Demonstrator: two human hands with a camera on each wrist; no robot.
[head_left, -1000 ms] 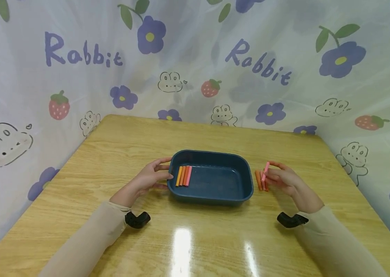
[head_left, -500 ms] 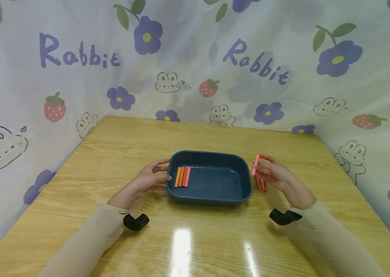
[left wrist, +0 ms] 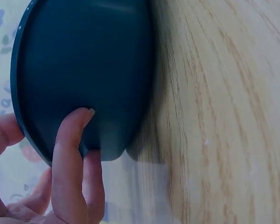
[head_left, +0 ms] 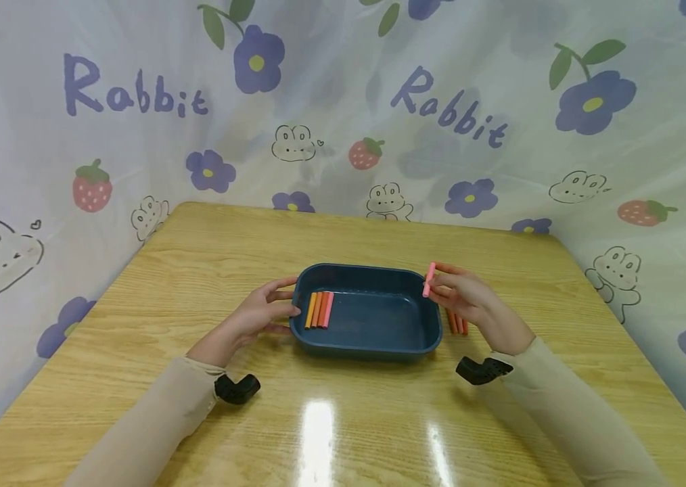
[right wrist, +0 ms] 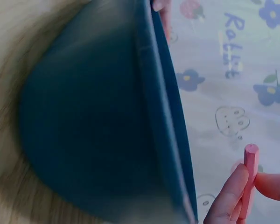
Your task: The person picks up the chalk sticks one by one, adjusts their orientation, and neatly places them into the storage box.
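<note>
A pink crayon (head_left: 429, 280) is pinched between the thumb and fingers of my right hand (head_left: 465, 294), held above the box's right rim. In the right wrist view this crayon (right wrist: 250, 179) shows a six-sided shape. The dark blue box (head_left: 373, 325) rests on the table, and my left hand (head_left: 258, 310) grips its left end, fingers spread about the wall and rim. Inside, against the left side, several crayons (head_left: 318, 310) lie side by side, from yellow through orange and red to pink. Several reddish-orange crayons (head_left: 457, 322) lie just right of the box, partly behind my right hand.
The wooden table (head_left: 227, 250) carries bright light reflections near its front. A patterned cloth backdrop (head_left: 331, 81) hangs behind and along both sides. Each wrist wears a black device (head_left: 237, 389).
My right hand has lifted the pink crayon off the group at the right and moved it left and up to the box's rim. My left hand stays on the box.
</note>
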